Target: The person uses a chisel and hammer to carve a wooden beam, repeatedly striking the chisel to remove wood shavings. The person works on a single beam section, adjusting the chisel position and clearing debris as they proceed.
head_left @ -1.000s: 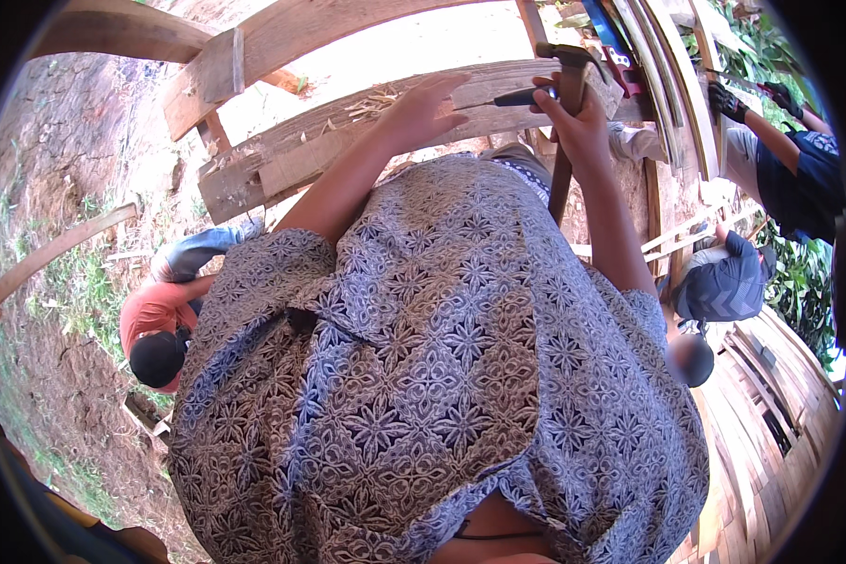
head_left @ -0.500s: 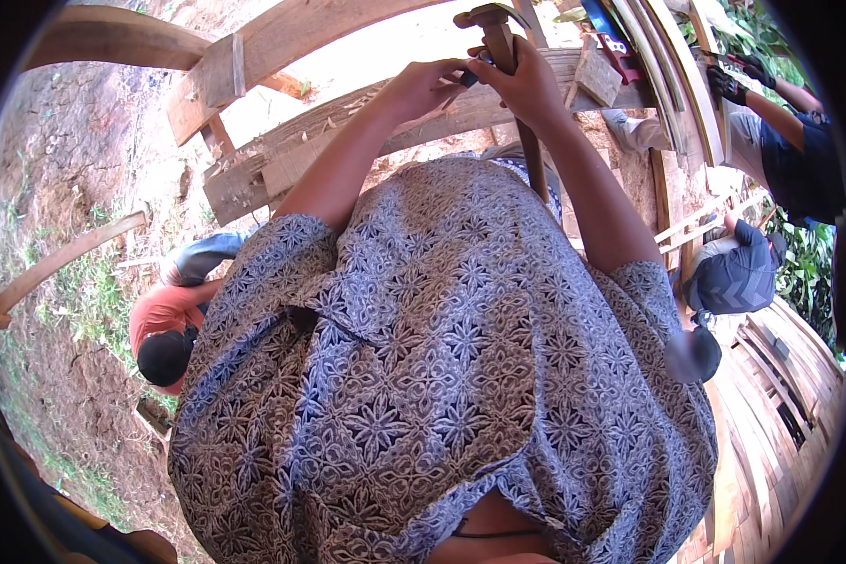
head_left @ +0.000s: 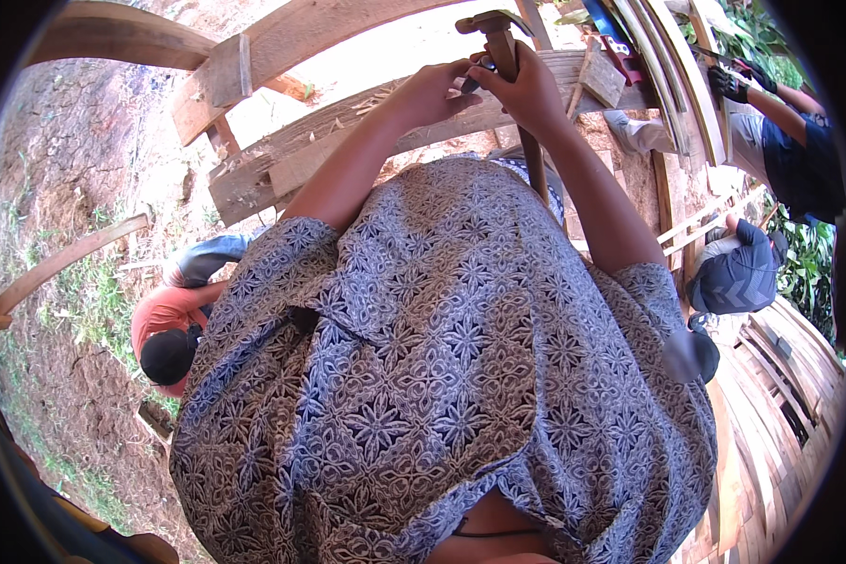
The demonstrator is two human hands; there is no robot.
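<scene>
Hammer (head_left: 498, 38) stands upright above the wooden rail (head_left: 348, 141), its handle running down past it; the right hand (head_left: 526, 89) has its grip clamped on the handle, the left hand (head_left: 432, 89) pinched just beside it, apparently steadying something small.

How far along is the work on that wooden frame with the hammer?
Done: several planks already sit fixed across the frame. In hand: the right hand grips the hammer high on its handle, head raised above the top plank, while the left hand pinches something small beside it, too small to identify. Left: open gaps show between the planks, so more boarding seems likely.
</scene>
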